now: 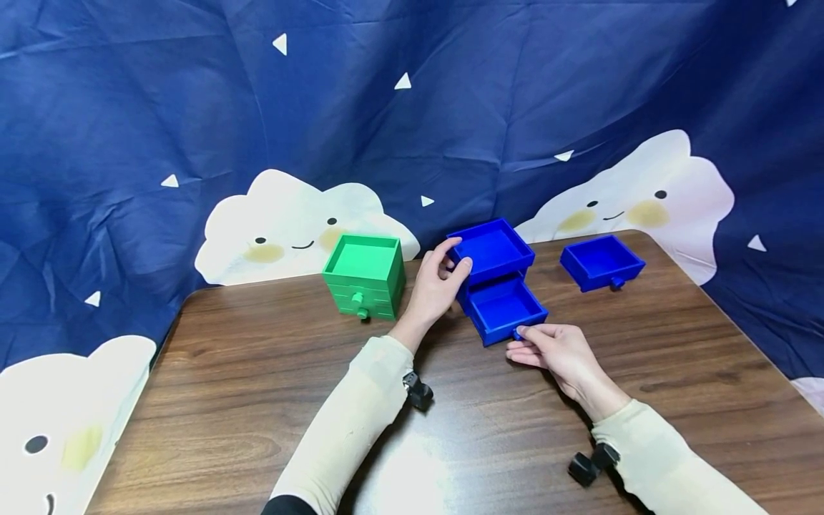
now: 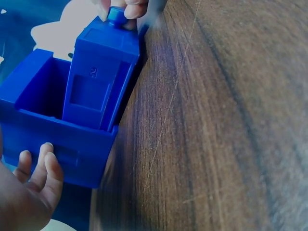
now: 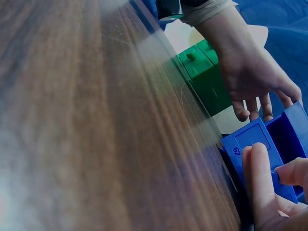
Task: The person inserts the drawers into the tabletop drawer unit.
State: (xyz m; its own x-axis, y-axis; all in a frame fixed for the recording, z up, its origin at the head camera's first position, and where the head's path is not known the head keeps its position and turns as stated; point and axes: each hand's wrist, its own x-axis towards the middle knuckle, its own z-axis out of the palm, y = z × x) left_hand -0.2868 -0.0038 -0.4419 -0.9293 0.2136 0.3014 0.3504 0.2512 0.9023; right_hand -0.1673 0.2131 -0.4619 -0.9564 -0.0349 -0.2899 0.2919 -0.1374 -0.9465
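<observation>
A small blue cabinet (image 1: pixel 492 250) with a shallow tray top stands at the table's back. My left hand (image 1: pixel 439 282) holds its left side, thumb and index finger at the top rim; other fingers (image 2: pixel 50 168) lie against the wall. The lower blue drawer (image 1: pixel 507 309) sticks well out of the front. Between thumb and fingers, my right hand (image 1: pixel 560 354) pinches this drawer's round knob (image 2: pixel 117 16). Above the drawer, a dark open slot (image 2: pixel 50 84) shows in the left wrist view. The left wrist view also shows a raised mark on the drawer.
To the right lies a separate blue drawer (image 1: pixel 601 261) with its knob facing forward. A green cabinet (image 1: pixel 363 279) with two knobs, its drawers pushed in, stands left of my left hand. Behind the wooden table (image 1: pixel 257 372) hangs a blue cloth (image 1: pixel 450 107) with cloud shapes.
</observation>
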